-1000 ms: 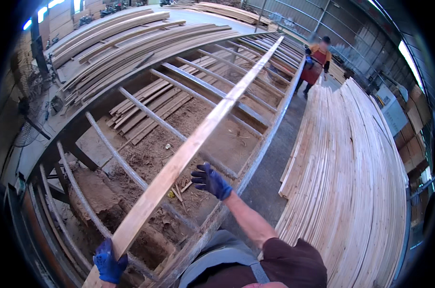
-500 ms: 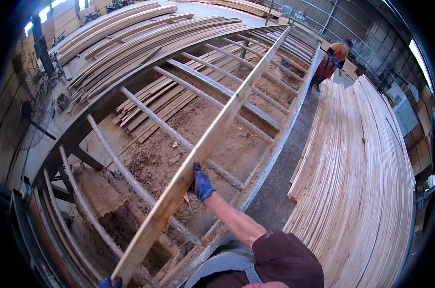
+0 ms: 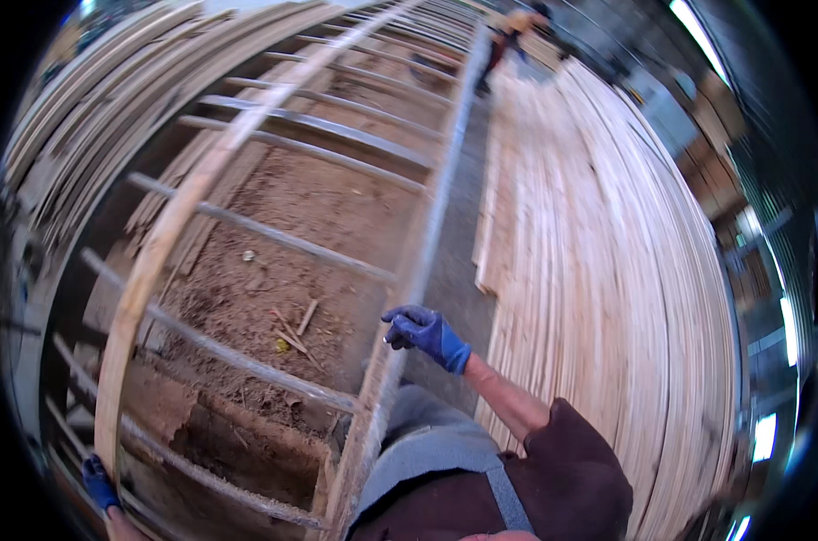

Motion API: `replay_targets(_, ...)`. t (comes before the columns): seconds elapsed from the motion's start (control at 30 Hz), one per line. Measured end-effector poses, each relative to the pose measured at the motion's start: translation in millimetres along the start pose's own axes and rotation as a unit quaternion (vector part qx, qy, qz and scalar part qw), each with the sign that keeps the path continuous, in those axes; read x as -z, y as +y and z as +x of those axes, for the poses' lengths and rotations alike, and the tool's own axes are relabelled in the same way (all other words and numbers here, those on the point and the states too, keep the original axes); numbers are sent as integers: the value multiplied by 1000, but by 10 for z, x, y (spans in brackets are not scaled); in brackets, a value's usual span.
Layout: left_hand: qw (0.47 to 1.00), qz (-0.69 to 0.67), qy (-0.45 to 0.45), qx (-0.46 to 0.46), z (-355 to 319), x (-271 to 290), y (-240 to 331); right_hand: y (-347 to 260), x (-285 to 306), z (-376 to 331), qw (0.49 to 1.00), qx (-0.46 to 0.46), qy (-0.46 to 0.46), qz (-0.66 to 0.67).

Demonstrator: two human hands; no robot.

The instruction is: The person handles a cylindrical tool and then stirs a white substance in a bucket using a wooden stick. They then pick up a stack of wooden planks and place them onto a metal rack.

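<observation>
Long pale wooden board (image 3: 170, 230) lies across the grey metal crossbars of the sorting rack (image 3: 274, 230), running from my lower left far up toward the top of the view. My left hand in a blue glove (image 3: 98, 482) is at its near end, fingers clenched around the board as far as I can see, though the edge of the picture cuts part of it. My right hand in a blue glove (image 3: 422, 332) hangs free above the long metal side rail (image 3: 427, 243), fingers loosely curled, grasping nothing. I judge the board stiff along its width but springy over such length, rather heavy, with rough edges. One grip at the end gives poor control; a second hold further along its edge would steady it. A big stack of pale planks (image 3: 607, 298) lies to my right.
</observation>
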State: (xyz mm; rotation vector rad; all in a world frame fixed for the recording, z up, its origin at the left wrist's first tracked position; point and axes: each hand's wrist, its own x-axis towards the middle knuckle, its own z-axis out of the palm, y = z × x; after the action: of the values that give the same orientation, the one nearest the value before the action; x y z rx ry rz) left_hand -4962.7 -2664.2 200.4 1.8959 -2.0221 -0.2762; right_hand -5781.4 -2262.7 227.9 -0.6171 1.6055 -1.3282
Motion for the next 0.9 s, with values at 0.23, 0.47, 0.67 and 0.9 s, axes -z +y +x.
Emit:
replay_targets(0.23, 929, -196, -39, -312, -1051, -1662, 3811, 1099, 447, -1462, 979, -15, 160, -129)
replay_targets(0.47, 802, -269, -292, -447, -3304, -1394, 5444, 2494, 484, -2741, 963, -49, 230, -131)
replay_targets(0.67, 674, -146, -489, -534, -5111, -2038, 5676, 3452, 612, -4663, 930, -118, 323, -131)
replay_targets(0.9, 581, -28, -723, -373, -6208, -3150, 5086, 5026, 738, -6646, 854, -193, 482, 23)
